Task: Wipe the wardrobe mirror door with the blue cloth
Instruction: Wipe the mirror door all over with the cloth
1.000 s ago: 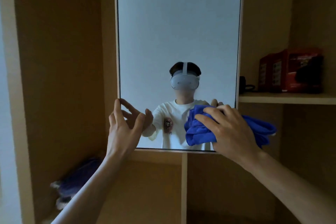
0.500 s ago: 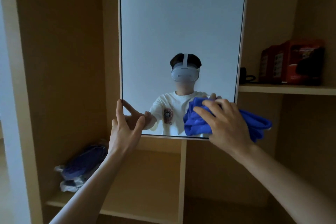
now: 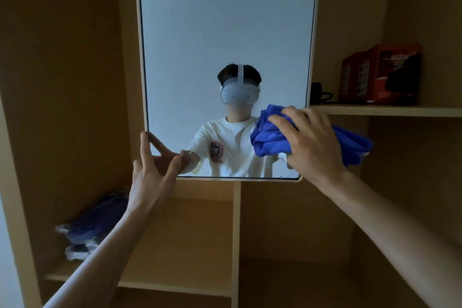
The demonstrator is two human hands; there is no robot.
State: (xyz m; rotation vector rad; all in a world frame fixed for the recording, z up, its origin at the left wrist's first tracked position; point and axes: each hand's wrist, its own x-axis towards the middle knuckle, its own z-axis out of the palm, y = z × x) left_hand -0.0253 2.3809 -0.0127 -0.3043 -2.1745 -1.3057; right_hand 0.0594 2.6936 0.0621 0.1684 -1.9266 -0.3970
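Note:
The wardrobe mirror door (image 3: 225, 20) fills the upper middle of the head view, a tall glass panel in a pale frame. My right hand (image 3: 312, 142) presses a bunched blue cloth (image 3: 272, 137) against the glass near its lower right corner; part of the cloth hangs past the frame to the right. My left hand (image 3: 152, 172) holds the mirror's lower left corner, index finger up along the frame edge and thumb on the glass. The mirror reflects a person in a white shirt wearing a headset.
Wooden wardrobe compartments surround the mirror. A shelf (image 3: 390, 110) at right carries red boxes (image 3: 380, 72) and a small dark object with a cable (image 3: 320, 94). A bundle of blue and white fabric (image 3: 90, 227) lies on the lower left shelf. A vertical divider (image 3: 236, 232) stands below the mirror.
The view has tilted downward, so the mirror's bottom edge sits higher and more lower shelf shows. My right hand with the cloth has shifted right, toward the mirror's right edge. My left hand keeps its hold.

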